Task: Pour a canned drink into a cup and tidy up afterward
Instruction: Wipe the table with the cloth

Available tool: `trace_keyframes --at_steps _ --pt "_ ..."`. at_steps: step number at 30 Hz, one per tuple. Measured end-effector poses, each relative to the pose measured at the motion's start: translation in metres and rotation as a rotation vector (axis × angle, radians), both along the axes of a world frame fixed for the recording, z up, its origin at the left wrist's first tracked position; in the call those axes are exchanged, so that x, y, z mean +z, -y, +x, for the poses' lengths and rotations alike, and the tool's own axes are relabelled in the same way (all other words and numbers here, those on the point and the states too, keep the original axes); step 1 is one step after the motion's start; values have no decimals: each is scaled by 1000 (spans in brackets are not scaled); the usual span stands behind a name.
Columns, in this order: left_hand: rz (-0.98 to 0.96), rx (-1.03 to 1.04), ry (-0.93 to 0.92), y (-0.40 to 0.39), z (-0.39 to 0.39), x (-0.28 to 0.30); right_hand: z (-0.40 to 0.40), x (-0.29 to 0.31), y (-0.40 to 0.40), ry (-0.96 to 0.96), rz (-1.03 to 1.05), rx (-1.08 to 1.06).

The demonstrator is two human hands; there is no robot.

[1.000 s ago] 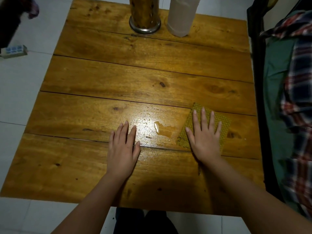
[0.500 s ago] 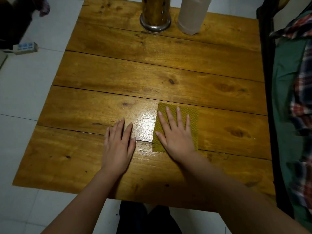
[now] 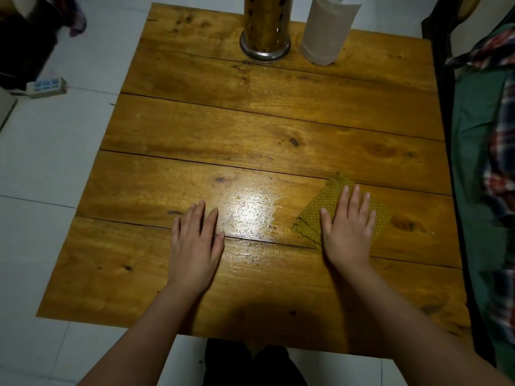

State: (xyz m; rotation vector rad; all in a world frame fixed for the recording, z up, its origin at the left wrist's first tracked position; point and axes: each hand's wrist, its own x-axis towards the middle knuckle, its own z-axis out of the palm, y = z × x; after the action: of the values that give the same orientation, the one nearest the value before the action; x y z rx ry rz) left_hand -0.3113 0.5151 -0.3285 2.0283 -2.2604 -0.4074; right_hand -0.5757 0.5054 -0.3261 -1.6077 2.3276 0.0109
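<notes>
My right hand (image 3: 347, 227) lies flat, fingers spread, on a yellow-green waffle cloth (image 3: 312, 218) pressed to the wooden table (image 3: 264, 129). The cloth sits right of centre near the front. My left hand (image 3: 195, 240) rests flat on the bare wood to the left, holding nothing. Between the two hands the wood shines wet (image 3: 250, 213) with a thin smear. No can or cup is in view.
A perforated metal cylinder (image 3: 264, 29) and a paper towel roll (image 3: 326, 32) stand at the table's far edge. A power strip (image 3: 47, 86) lies on the white tiled floor at left. Plaid and green clothes (image 3: 490, 162) hang close along the table's right side.
My right hand slid the cloth left over the small puddle, then back to the right. The puddle is gone, leaving a wet sheen. My left hand stayed put.
</notes>
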Motion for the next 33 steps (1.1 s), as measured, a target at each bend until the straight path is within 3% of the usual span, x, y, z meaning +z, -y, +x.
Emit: trace_keyframes --at_steps 6,13,17,25,29,33 --pt "-1 -13 -16 11 9 -2 38 2 36 -15 26 54" --pt "-11 -2 -23 30 16 8 113 0 41 7 28 413" --pt "0 -44 -21 46 15 13 97 2 32 32 20 327" --pt "39 -87 27 72 22 6 25 0 74 -10 35 -62" --pt "13 -118 38 75 26 3 29 -2 100 -11 18 -58" --pt "3 -143 20 76 30 1 57 -1 112 -13 -1 102"
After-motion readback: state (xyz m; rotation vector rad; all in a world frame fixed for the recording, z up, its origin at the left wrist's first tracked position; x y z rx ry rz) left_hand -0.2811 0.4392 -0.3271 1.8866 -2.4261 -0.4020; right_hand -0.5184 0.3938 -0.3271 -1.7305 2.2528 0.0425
